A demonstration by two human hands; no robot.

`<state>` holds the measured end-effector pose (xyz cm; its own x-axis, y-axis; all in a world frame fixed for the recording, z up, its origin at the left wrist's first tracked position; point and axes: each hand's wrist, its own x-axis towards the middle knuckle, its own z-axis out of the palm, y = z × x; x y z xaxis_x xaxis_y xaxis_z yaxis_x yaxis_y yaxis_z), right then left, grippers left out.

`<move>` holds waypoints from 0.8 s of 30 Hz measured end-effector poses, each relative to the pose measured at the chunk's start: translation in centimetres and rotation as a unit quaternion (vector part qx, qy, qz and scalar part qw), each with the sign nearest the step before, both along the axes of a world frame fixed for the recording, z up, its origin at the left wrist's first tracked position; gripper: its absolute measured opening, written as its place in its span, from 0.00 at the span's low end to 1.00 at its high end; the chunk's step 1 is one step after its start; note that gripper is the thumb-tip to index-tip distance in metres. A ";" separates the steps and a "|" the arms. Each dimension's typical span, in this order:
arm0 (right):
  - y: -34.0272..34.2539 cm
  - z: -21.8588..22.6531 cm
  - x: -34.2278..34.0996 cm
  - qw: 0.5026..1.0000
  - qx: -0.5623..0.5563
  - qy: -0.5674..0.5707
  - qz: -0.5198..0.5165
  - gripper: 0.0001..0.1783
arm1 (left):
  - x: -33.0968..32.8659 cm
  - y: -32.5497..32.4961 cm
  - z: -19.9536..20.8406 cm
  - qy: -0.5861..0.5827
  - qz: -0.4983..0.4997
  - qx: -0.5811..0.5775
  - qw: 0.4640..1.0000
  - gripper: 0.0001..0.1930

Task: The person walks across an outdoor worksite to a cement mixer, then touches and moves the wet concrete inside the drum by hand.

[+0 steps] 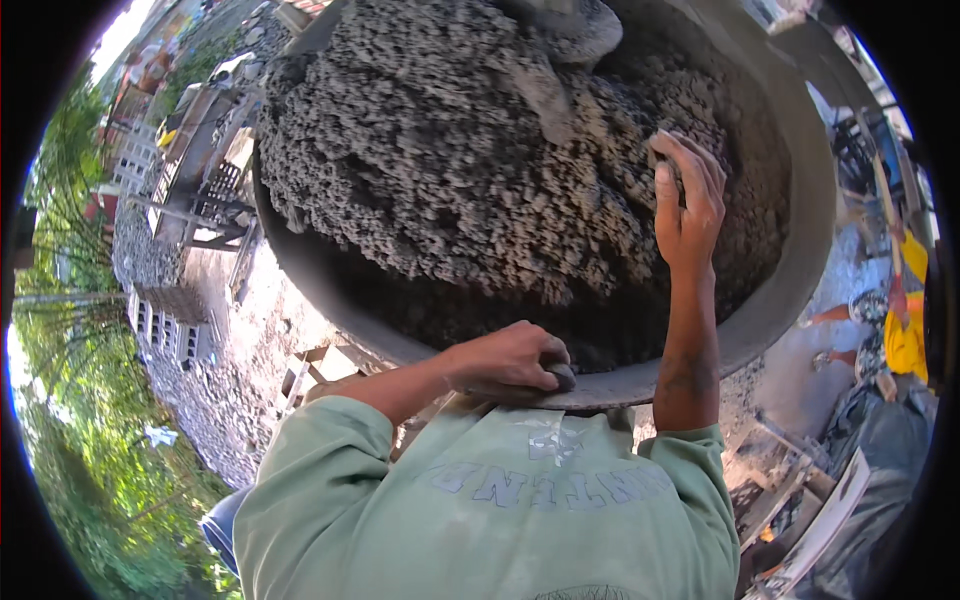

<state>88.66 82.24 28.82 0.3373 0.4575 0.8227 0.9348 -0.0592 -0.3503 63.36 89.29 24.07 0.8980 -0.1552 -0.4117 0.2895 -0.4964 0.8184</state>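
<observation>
A large round grey mixing pan fills the upper middle, with a heap of crumbly, wet-looking grey concrete mix in it. At the pan's near rim my left hand is closed on a grey lump, its fingers bent over it. My right hand reaches over the rim above the right part of the mix. Its fingers are curved, with the thumb apart from them, and the fingertips are grey. No separate thing shows between them. A mix-coated metal paddle sticks into the heap at the far side.
Hollow blocks stand on gravel at the left, below a wooden frame. At the right edge is another person in a yellow garment. Boards and a dark tarp-like sheet lie at the lower right.
</observation>
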 end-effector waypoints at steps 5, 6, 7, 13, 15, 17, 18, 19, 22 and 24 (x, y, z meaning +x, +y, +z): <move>0.9 0.2 -0.8 1.000 -0.019 0.008 0.018 0.15 | 0.8 1.7 1.5 0.008 0.131 -0.014 0.991 0.21; 0.9 0.1 -0.8 1.000 -0.021 0.009 0.016 0.15 | 0.0 0.8 1.7 0.014 0.069 -0.016 0.997 0.21; 1.1 0.0 -0.8 1.000 -0.023 0.010 0.013 0.15 | -0.3 0.5 1.9 0.021 0.006 -0.017 1.000 0.21; 2.0 1.1 -2.5 0.998 -0.020 0.001 0.054 0.15 | -3.0 7.4 11.8 -0.265 0.339 0.026 0.903 0.21; 1.1 1.0 -2.5 0.999 -0.035 0.017 0.036 0.16 | -4.4 9.2 13.8 -0.352 0.389 0.060 0.849 0.19; 0.2 1.5 -2.5 0.999 -0.026 0.022 0.042 0.18 | -5.9 10.1 14.2 -0.312 0.528 -0.059 0.787 0.17; -0.7 1.2 -1.5 0.998 -0.028 -0.005 0.051 0.23 | -6.5 9.7 14.7 -0.250 0.572 -0.066 0.779 0.17; -2.0 0.0 -0.2 0.999 -0.032 -0.018 -0.024 0.25 | -6.6 9.7 15.1 -0.192 0.615 -0.076 0.761 0.18; -5.4 3.0 1.5 1.000 -0.025 0.008 -0.005 0.34 | -7.6 9.2 13.1 -0.205 0.643 -0.159 0.721 0.12; -7.6 5.0 4.2 0.995 0.026 0.071 0.060 0.35 | -10.8 12.9 9.1 -0.515 0.520 0.366 0.575 0.11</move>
